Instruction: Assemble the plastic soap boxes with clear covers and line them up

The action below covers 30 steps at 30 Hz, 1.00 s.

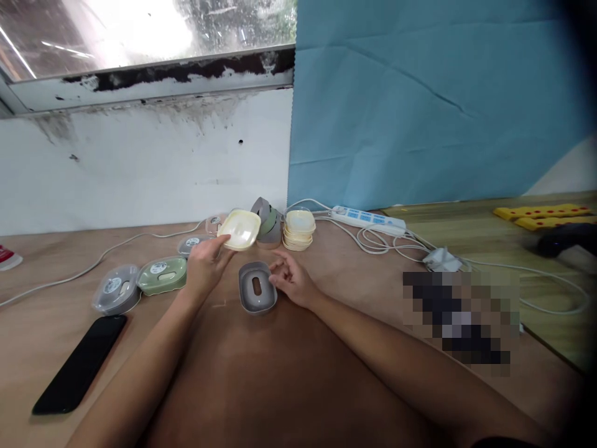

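Observation:
Between thumb and fingers, my left hand (pixel 205 264) holds up a pale yellow square tray (pixel 241 229), tilted, above the table. My right hand (pixel 296 280) is beside a grey box (pixel 258 287) with an oval slot in its bottom; its fingertips are at the box's right rim, and I cannot tell if they press on it. Its fingers are loosely curled and apart. Behind the hands stand a stack of pale yellow trays (pixel 298 233) and a pile of grey and green boxes (pixel 269 227).
On the left sit a lidded grey box (pixel 115 291), a lidded green box (pixel 162 275) and a black phone (pixel 80 366). A white power strip (pixel 368 219) with tangled cables lies at the back right. Yellow strips (pixel 545 216) lie farther right. A pixelated patch hides part of the table.

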### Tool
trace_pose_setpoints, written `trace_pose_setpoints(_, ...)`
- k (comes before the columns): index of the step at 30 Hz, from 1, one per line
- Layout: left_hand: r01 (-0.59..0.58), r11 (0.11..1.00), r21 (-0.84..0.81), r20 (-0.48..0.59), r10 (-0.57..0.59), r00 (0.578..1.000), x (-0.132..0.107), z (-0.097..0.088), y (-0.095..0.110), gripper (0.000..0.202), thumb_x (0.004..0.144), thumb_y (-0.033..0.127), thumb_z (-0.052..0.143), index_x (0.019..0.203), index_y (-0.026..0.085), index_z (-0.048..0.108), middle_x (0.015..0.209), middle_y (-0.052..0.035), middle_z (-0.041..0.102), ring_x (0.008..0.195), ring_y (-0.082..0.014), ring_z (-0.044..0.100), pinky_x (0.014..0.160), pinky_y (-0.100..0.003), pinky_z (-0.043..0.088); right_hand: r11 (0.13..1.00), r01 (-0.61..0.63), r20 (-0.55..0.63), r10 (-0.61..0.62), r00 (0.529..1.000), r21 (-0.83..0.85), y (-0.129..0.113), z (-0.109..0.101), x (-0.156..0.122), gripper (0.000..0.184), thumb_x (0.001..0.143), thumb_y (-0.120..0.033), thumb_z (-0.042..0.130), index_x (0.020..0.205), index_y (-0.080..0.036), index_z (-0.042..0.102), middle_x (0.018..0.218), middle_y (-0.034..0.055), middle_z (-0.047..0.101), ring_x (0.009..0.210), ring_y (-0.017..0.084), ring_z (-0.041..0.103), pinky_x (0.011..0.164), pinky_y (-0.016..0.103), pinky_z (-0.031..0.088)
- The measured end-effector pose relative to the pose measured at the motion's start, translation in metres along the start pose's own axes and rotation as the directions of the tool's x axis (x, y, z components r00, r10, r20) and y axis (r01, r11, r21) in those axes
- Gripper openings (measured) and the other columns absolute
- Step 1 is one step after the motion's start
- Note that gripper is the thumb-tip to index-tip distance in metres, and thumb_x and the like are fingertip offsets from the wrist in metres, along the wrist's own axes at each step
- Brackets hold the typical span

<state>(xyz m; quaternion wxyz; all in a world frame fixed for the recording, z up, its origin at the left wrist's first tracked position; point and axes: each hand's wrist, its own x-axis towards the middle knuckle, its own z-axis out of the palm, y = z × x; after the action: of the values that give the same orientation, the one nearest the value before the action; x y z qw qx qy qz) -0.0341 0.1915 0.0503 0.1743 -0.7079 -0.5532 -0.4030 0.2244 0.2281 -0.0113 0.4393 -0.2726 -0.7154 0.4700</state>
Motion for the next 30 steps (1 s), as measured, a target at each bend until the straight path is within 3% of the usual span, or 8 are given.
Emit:
trace_pose_setpoints(2, 0.094, 0.995, -0.022, -0.019, -0.094, 0.995, 0.006, 0.000, -0.005, 0.042, 0.092, 0.050, 0.063, 0.119, 0.019, 0.068, 0.100, -0.0086, 0.076, 0.088, -0.0234, 0.070, 0.083, -0.033, 0.050, 0.977, 0.147, 0.176, -0.119, 0.977, -0.153, -0.009, 0.000, -0.004, 0.066, 0.078, -0.051, 0.078, 0.134, -0.025, 0.055, 0.113, 0.0068, 0.066, 0.068, 0.012, 0.060, 0.065, 0.029, 0.053)
trace_pose_setpoints(6, 0.174, 0.982, -0.070, -0.009, -0.175, 0.985, 0.014, 0.004, 0.008, 0.042, 0.093, 0.050, 0.062, 0.121, 0.020, 0.069, 0.094, -0.0059, 0.074, 0.086, -0.0214, 0.069, 0.084, -0.032, 0.050, 0.877, 0.401, 0.511, -0.224, 0.829, -0.265, -0.025, 0.000, -0.007, 0.066, 0.070, -0.053, 0.084, 0.125, -0.022, 0.066, 0.125, 0.0127, 0.066, 0.108, 0.028, 0.065, 0.093, 0.040, 0.053)
trace_pose_setpoints(12, 0.114, 0.988, -0.107, 0.020, -0.112, 0.993, 0.038, 0.023, 0.051, 0.040, 0.092, 0.048, 0.064, 0.121, 0.021, 0.070, 0.096, -0.0065, 0.076, 0.088, -0.0216, 0.069, 0.085, -0.032, 0.050, 0.854, 0.435, 0.533, -0.235, 0.813, -0.286, -0.023, 0.004, -0.008, 0.059, 0.073, -0.053, 0.082, 0.123, -0.023, 0.069, 0.125, 0.0117, 0.066, 0.110, 0.027, 0.065, 0.096, 0.040, 0.053)
trace_pose_setpoints(16, 0.056, 0.985, -0.166, 0.041, -0.050, 0.998, 0.053, 0.037, 0.061, 0.039, 0.093, 0.045, 0.065, 0.123, 0.022, 0.070, 0.103, -0.0061, 0.077, 0.090, -0.0207, 0.070, 0.087, -0.031, 0.050, 0.834, 0.462, 0.414, -0.322, 0.851, -0.301, -0.015, 0.002, -0.009, 0.045, 0.080, -0.053, 0.076, 0.114, -0.024, 0.071, 0.112, 0.0099, 0.070, 0.096, 0.024, 0.068, 0.085, 0.038, 0.056)
trace_pose_setpoints(19, 0.068, 0.982, -0.179, 0.035, -0.062, 0.997, 0.054, 0.043, 0.058, 0.037, 0.092, 0.043, 0.067, 0.122, 0.021, 0.072, 0.100, -0.0059, 0.077, 0.089, -0.0203, 0.070, 0.086, -0.031, 0.050, 0.782, 0.424, 0.200, -0.375, 0.905, -0.457, -0.009, -0.014, 0.002, 0.021, 0.090, -0.043, 0.065, 0.100, -0.025, 0.073, 0.095, 0.0082, 0.071, 0.085, 0.023, 0.066, 0.080, 0.039, 0.054)
trace_pose_setpoints(24, 0.150, 0.973, -0.176, 0.088, -0.136, 0.987, 0.051, 0.049, 0.058, 0.035, 0.089, 0.042, 0.071, 0.119, 0.025, 0.073, 0.086, -0.0029, 0.076, 0.079, -0.0189, 0.070, 0.078, -0.030, 0.051, 0.673, 0.082, -0.292, -0.422, 0.858, -0.735, 0.004, -0.063, 0.043, 0.032, 0.091, -0.036, 0.059, 0.116, -0.019, 0.070, 0.125, 0.0164, 0.061, 0.118, 0.034, 0.053, 0.105, 0.054, 0.040)
trace_pose_setpoints(27, 0.157, 0.968, -0.196, 0.103, -0.139, 0.985, 0.055, 0.051, 0.065, 0.034, 0.088, 0.040, 0.072, 0.119, 0.024, 0.074, 0.090, -0.0047, 0.078, 0.081, -0.0199, 0.071, 0.079, -0.031, 0.052, 0.620, -0.087, -0.378, -0.355, 0.855, -0.780, 0.015, -0.082, 0.063, 0.039, 0.092, -0.040, 0.059, 0.123, -0.019, 0.068, 0.141, 0.0180, 0.051, 0.131, 0.038, 0.044, 0.110, 0.060, 0.033)
trace_pose_setpoints(30, 0.173, 0.962, -0.211, 0.121, -0.150, 0.981, 0.062, 0.053, 0.071, 0.035, 0.089, 0.040, 0.072, 0.119, 0.024, 0.074, 0.095, -0.0057, 0.079, 0.083, -0.0199, 0.071, 0.081, -0.031, 0.053, 0.660, -0.082, -0.362, -0.300, 0.882, -0.747, 0.023, -0.085, 0.072, 0.030, 0.094, -0.040, 0.055, 0.105, -0.019, 0.074, 0.134, 0.0164, 0.058, 0.126, 0.035, 0.051, 0.108, 0.057, 0.037)
